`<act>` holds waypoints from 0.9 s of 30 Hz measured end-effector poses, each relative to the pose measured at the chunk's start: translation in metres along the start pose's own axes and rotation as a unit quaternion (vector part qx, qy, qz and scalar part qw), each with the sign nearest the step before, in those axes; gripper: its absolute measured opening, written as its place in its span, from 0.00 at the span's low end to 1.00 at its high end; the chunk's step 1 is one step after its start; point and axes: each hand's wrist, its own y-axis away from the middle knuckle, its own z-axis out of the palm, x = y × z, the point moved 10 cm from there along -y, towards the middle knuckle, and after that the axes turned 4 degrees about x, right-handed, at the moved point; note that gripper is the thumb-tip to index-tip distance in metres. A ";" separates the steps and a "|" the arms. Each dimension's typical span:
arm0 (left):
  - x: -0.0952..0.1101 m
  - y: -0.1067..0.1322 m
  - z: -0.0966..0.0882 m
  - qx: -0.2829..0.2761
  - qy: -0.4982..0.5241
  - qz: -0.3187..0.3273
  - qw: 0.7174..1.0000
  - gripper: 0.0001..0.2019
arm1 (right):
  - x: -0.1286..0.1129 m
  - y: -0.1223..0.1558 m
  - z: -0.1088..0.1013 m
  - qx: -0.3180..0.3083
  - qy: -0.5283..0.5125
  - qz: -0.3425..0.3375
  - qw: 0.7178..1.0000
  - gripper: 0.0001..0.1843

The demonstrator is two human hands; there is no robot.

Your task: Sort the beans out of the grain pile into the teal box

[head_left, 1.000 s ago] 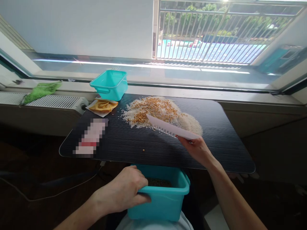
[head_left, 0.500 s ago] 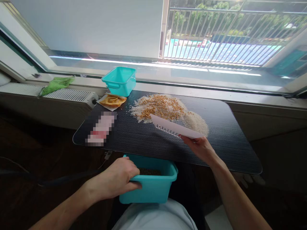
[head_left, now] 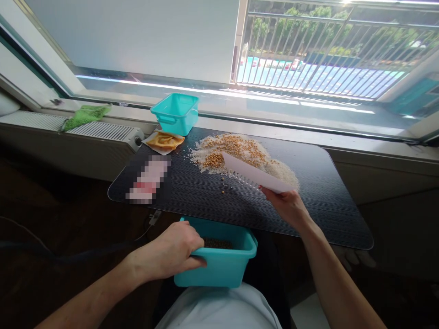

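Note:
My left hand [head_left: 181, 249] is closed on the near left rim of a turquoise plastic bin [head_left: 217, 269], held against my lap below the table edge. Small dark brown grains [head_left: 217, 243] cover part of its bottom. A stiff white sheet [head_left: 255, 172] with a row of slots along its lower edge is pinched in my right hand [head_left: 288, 205], tilted over the table. Behind and partly hidden by the sheet spreads a pile of white rice-like grains [head_left: 286, 171] mixed with yellow-orange kernels [head_left: 236, 141]. A few loose grains [head_left: 222, 192] lie below the slots.
The black table [head_left: 329, 201] bears a second turquoise bin [head_left: 174, 114] at the back left. Beside it are a folded yellow cloth [head_left: 166, 140] on white paper and a blurred-out flat item [head_left: 149, 179]. A green cloth [head_left: 87, 116] lies on the radiator [head_left: 103, 130] by the window.
A few loose grains now lie on the table just below the sheet's slots, where none showed before. The sheet has shifted slightly; my left hand keeps its grip on the bin.

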 end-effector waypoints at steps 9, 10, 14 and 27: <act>-0.007 0.007 0.000 -0.002 -0.012 -0.015 1.000 0.11 | -0.029 -0.013 0.037 -0.085 -0.036 -0.064 0.994 0.19; -0.009 0.008 -0.001 -0.001 -0.014 -0.016 1.000 0.12 | -0.032 -0.013 0.038 -0.097 -0.045 -0.065 0.992 0.19; -0.013 0.011 -0.002 0.008 -0.018 -0.019 1.000 0.12 | -0.040 -0.017 0.044 -0.107 -0.067 -0.067 0.990 0.18; -0.012 0.016 0.003 -0.008 -0.028 -0.039 0.999 0.11 | -0.051 0.058 0.073 -0.267 -0.177 -0.054 0.946 0.16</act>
